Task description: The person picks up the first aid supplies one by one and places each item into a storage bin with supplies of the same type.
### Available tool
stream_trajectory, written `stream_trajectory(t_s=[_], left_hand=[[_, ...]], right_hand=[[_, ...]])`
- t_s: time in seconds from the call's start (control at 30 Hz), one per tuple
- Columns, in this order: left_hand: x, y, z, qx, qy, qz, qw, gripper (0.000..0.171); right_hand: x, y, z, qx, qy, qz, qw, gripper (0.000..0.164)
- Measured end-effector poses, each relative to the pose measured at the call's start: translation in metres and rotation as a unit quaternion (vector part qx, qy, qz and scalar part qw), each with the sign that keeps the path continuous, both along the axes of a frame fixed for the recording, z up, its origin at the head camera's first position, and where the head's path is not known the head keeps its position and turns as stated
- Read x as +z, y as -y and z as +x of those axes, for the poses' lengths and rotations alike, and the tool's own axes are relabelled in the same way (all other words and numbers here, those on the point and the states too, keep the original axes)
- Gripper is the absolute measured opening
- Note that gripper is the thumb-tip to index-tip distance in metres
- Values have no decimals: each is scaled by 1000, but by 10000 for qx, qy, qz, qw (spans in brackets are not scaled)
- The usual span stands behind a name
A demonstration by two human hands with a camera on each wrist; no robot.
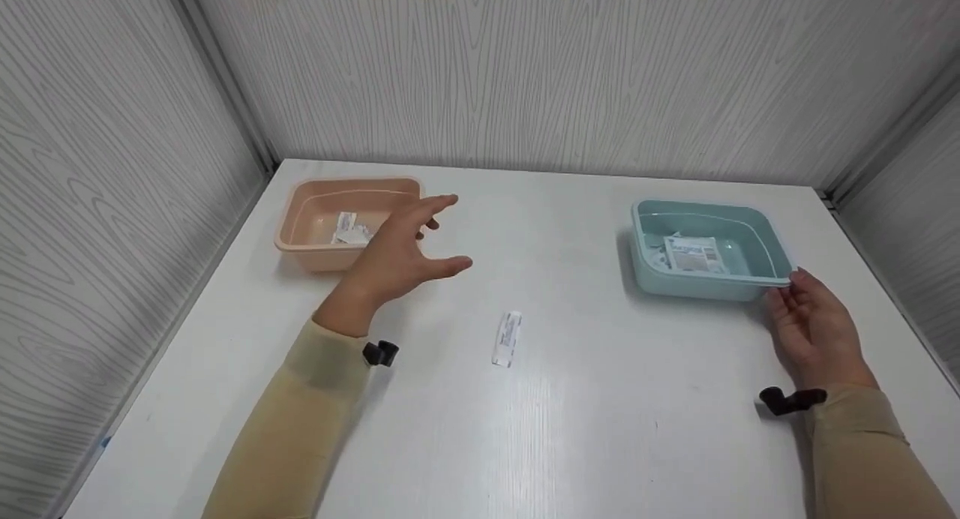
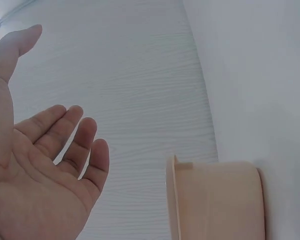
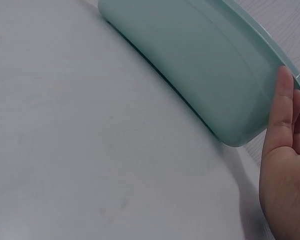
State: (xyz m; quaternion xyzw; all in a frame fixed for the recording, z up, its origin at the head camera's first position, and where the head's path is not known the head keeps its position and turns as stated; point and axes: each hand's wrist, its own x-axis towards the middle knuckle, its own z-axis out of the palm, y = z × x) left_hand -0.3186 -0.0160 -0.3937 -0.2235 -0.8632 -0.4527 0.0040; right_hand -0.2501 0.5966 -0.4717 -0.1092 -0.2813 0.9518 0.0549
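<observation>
My left hand point(image 1: 401, 253) hangs over the right side of a peach plastic basin point(image 1: 289, 247), thumb and fingers spread apart with nothing between them. In the left wrist view its palm faces the camera, beside the basin's outer wall point(image 2: 220, 200). With my right hand point(image 1: 821, 328) I grip the near right corner of a teal plastic basin point(image 1: 697, 288) by its rim. The right wrist view has the fingers point(image 3: 282, 107) against the outside just under that rim. A small white printed packet point(image 1: 508, 339) lies on the table between the hands.
Small white packets point(image 1: 351, 234) are inside the peach basin. A larger printed packet point(image 1: 694, 254) lies in the teal basin with smaller pieces beside it. The white table point(image 1: 570, 429) is bounded by wood-grain panels point(image 1: 525, 76) at the back and both sides.
</observation>
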Motion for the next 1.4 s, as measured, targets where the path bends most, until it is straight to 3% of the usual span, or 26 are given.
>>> stream_trajectory(t_s=[0.43,0.87,1.4], left_hand=[[-15,-15,19,-372,247,-317,9985,94],[-31,-37,15,-1135,591,-1000,9867,119],[-56,-52,19,-1514,1011,-1645,9694,130]], right_hand=[[-1,2,-1,130,172,38,9998,19],[0,1,2,148,-100,-3,9998,23],[0,-1,1,109,45,-194,9997,23]])
